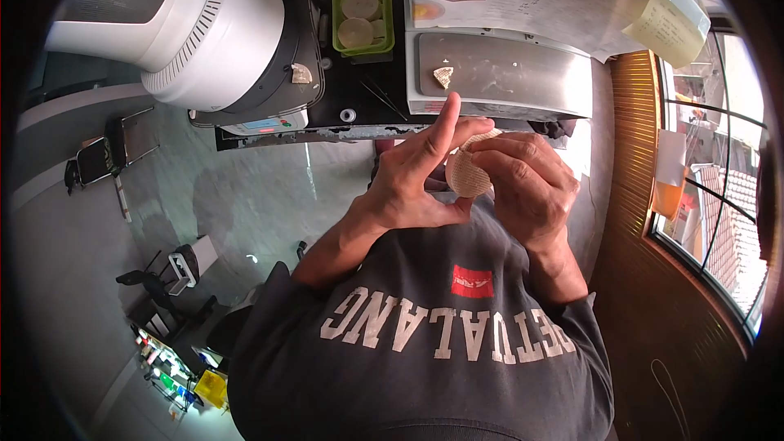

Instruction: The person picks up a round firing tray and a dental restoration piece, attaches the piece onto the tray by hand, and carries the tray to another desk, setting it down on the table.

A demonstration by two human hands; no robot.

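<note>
A round beige disc (467, 175) with a fine gridded surface is held up in front of my chest. My left hand (412, 175) is curved around its left side, thumb at the lower edge and fingers at the upper edge, with the index finger stretched out. My right hand (531, 184) pinches the disc's right side, its fingers covering part of that edge. Beyond my hands, a small pale broken-looking piece (443, 77) lies on a brushed metal top (498, 65) among a few white crumbs.
At the left stands a large white machine (220, 33), with a pale wedge-shaped piece (301, 73) at its base. A green container (363, 20) holds pale round discs. Dark tweezers (382, 98) lie on the black bench. Printed sheets (531, 0) hang at the back; a window (719, 163) is right.
</note>
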